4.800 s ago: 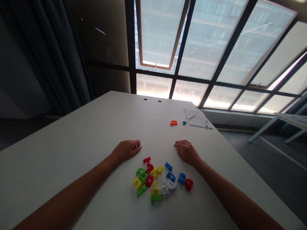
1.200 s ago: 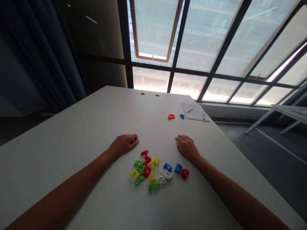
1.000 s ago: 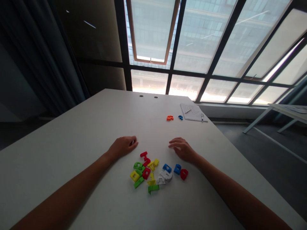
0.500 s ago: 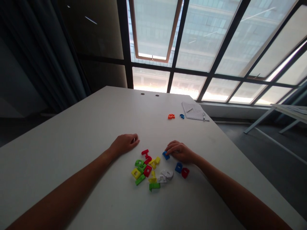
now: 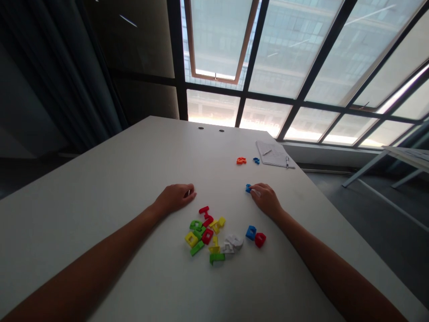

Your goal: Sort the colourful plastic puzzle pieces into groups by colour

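My right hand (image 5: 267, 198) pinches a small blue plastic letter-like block (image 5: 248, 188) between thumb and fingertips, at or just over the white table. Which letter it is, I cannot make out. My left hand (image 5: 176, 197) rests on the table with its fingers curled in, and nothing shows in it. Between my forearms lies a loose heap of plastic pieces: a red piece (image 5: 203, 210), a green piece (image 5: 196, 225), a yellow piece (image 5: 191, 239) and a white piece (image 5: 235, 241) among several others. Apart from them, a blue piece (image 5: 250, 232) touches a red piece (image 5: 260, 240).
Farther back on the table (image 5: 140, 152) lie an orange group of pieces (image 5: 241, 160) and a small blue piece (image 5: 256, 160). Beside them, sheets of paper (image 5: 273, 153) carry two pens. Large windows stand behind, and another table (image 5: 407, 154) is at the right.
My right hand has carried the blue block away from the heap, forward and to the right. My left hand has stayed in place, still curled. The view has shifted slightly.
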A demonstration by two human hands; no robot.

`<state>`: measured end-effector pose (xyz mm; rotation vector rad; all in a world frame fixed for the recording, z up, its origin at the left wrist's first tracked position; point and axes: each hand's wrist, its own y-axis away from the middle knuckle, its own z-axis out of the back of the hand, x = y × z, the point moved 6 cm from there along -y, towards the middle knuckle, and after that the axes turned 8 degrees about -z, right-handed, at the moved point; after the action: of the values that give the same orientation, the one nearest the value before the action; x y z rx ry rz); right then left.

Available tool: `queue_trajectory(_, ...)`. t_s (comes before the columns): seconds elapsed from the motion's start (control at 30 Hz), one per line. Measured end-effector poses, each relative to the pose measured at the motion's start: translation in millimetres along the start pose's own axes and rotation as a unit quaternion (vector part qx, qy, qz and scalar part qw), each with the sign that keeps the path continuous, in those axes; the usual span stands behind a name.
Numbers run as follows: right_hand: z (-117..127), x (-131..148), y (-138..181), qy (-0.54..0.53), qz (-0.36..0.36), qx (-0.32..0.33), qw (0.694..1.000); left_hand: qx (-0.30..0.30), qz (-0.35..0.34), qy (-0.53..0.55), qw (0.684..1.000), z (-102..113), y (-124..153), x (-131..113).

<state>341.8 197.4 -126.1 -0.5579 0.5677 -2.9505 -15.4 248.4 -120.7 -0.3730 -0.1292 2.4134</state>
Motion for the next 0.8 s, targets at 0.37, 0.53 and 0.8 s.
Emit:
queue_trajectory(0.37, 7.1, -4.8, 0.7, 0.090, -0.065, -0.034, 0.993, -0.001, 0.000, 0.004, 1.000, 2.0, -0.2, -1.4)
queue_trajectory(0.53, 8.0, -10.3, 0.3, 0.070, -0.085, -0.066, 0.992, 0.004, 0.003, 0.003, 1.000, 1.8, -0.4, -1.4)
queue_trajectory(0.8, 2.8, 3.6, 1.3, 0.110, -0.026, -0.005, 0.994, 0.000, -0.002, 0.002, 1.000, 1.6, -0.6, -1.6)
